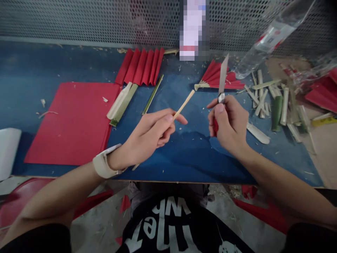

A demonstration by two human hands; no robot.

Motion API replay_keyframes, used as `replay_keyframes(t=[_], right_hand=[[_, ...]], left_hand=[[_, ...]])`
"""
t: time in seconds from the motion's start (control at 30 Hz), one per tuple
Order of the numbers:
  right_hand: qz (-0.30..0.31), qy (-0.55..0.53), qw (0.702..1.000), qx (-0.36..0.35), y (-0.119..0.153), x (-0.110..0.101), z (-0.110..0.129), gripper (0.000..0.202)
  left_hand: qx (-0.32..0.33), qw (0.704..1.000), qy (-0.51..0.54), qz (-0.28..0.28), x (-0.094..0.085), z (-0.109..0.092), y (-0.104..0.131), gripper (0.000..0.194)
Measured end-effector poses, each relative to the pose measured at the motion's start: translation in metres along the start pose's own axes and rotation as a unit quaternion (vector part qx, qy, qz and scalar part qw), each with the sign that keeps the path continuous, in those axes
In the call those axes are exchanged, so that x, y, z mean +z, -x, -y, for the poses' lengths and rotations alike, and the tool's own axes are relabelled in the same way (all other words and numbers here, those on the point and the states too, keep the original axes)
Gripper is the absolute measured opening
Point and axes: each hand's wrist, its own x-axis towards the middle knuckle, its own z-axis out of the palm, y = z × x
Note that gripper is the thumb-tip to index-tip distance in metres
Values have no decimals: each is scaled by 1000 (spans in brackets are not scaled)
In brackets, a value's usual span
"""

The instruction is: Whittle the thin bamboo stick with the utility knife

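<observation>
My left hand (pixel 155 131) pinches a thin bamboo stick (pixel 184 103) between thumb and fingers, its tip pointing up and right. In my right hand (pixel 230 121) is a knife with a red handle, its bare blade (pixel 223 73) standing upright, apart from the stick. Behind the hands lies a small red folded paper fan (pixel 217 75) with pale ribs. Left of it are a pleated red paper (pixel 140 66), split bamboo pieces (pixel 123 103) and a narrow green bamboo strip (pixel 153 95).
Red paper sheets (pixel 73 123) lie on the blue table (pixel 181 161) at left. Bamboo offcuts (pixel 276 102) are heaped at right, near a tilted plastic bottle (pixel 271 38). A perforated metal panel (pixel 79 21) borders the back. A white object (pixel 9 151) stands at the left edge.
</observation>
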Motion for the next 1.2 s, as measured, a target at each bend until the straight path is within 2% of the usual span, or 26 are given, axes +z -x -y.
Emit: replay_keyframes(t=[0.07, 0.17, 0.23, 0.37, 0.5, 0.63, 0.73, 0.87, 0.97, 1.07, 1.2], right_hand=[[15, -18, 1000, -1, 0, -1, -1, 31], [35, 41, 998, -24, 3, -1, -3, 25], [42, 83, 995, -38, 5, -1, -4, 22], [71, 95, 992, -44, 6, -2, -9, 18], [92, 104, 989, -54, 3, -5, -11, 28], [107, 119, 986, -54, 2, -8, -12, 37], [120, 124, 984, -48, 2, -9, -14, 39], [108, 122, 986, -47, 3, -11, -12, 34], [114, 197, 970, -89, 3, -12, -6, 38], [149, 236, 950, -140, 4, -12, 1, 47], [201, 246, 930, -183, 9, -5, 3, 39]], left_hand=[[-25, 997, 70, 19, 0, 2, -3, 31], [-28, 994, 104, 32, -2, 9, -7, 24], [-23, 994, 89, 50, -2, 14, -9, 24], [-36, 994, 54, 92, -2, 18, -8, 31], [-58, 993, 48, 94, -2, 22, -7, 38], [-30, 994, -6, 105, -3, 29, -10, 43], [-2, 996, -23, 91, -3, 31, -12, 44], [-10, 997, -40, 65, -3, 30, -12, 40], [-21, 997, -33, 61, -2, 28, -12, 28], [-19, 998, -13, 51, 0, 26, -11, 22], [-1, 999, 1, 44, 4, 24, -7, 17]])
